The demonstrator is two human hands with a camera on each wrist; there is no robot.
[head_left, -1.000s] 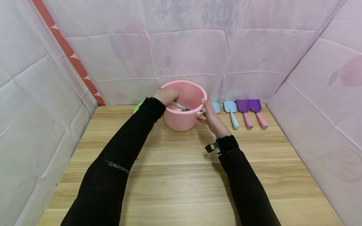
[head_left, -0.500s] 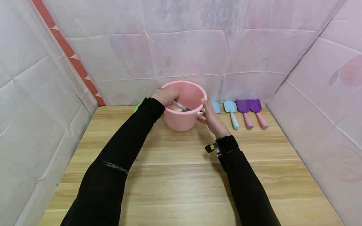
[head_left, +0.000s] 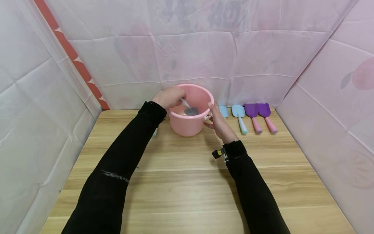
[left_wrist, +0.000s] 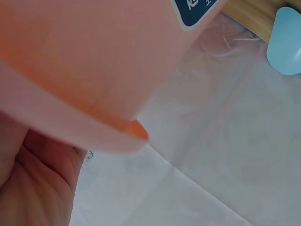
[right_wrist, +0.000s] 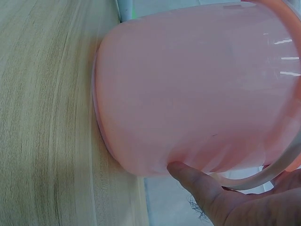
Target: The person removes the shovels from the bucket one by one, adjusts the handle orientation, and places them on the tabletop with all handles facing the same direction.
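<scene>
lifting now, the left hand (head_left: 169,97) grips a grey trowel (head_left: 190,111), its blade tipped up inside the pink bucket (head_left: 191,125) at the table's (head_left: 187,182) back edge. a second ago it lay flatter. the right hand (head_left: 217,122) holds the bucket's side, thumb on the rim.

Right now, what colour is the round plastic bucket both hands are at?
Pink; the round plastic bucket shows best in the head view.
</scene>
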